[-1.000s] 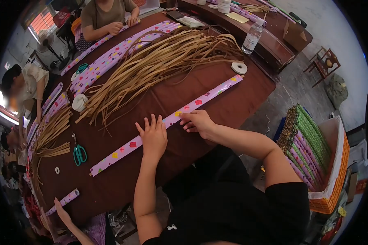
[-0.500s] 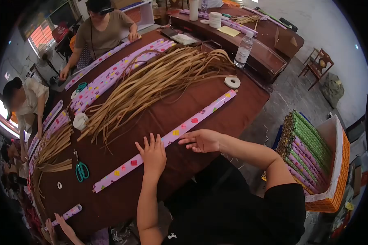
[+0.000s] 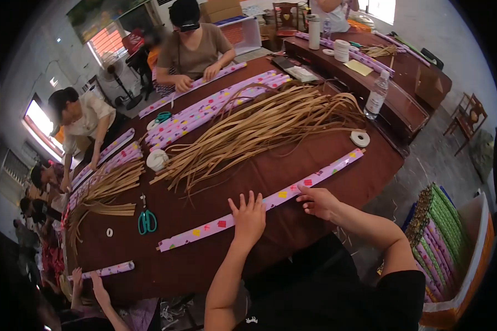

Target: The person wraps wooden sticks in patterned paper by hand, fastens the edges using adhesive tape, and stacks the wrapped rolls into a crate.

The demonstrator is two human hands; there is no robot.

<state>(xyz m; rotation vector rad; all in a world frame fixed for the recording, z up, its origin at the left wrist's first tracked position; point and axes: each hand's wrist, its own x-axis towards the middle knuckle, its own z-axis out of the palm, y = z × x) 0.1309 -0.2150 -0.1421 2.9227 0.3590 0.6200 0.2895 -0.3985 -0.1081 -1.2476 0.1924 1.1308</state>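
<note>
A long, narrow roll in glossy pink patterned wrapping (image 3: 222,224) lies slantwise on the brown-covered table, with short brown ends poking out of it. My left hand (image 3: 250,222) rests flat on its middle, fingers spread. Just to the right, my right hand (image 3: 319,202) hovers at the roll's near edge with loosely bent, separated fingers and nothing in them. Whether its fingertips touch the wrapping I cannot tell. Scissors with teal handles (image 3: 147,222) lie left of my left hand. Beyond the roll's far right end is a white tape roll (image 3: 360,138).
Long brown strips (image 3: 259,129) spread across the table behind the roll. A water bottle (image 3: 376,98) stands at the back right. Co-workers handle similar rolls across the table and at lower left (image 3: 110,270). A lined orange crate (image 3: 463,292) holds green and pink rolls on my right.
The camera has turned, shifting the scene rightward in view. My right hand has slid slightly right along the roll; my left stays put. The co-worker opposite has brought both hands together on their roll.
</note>
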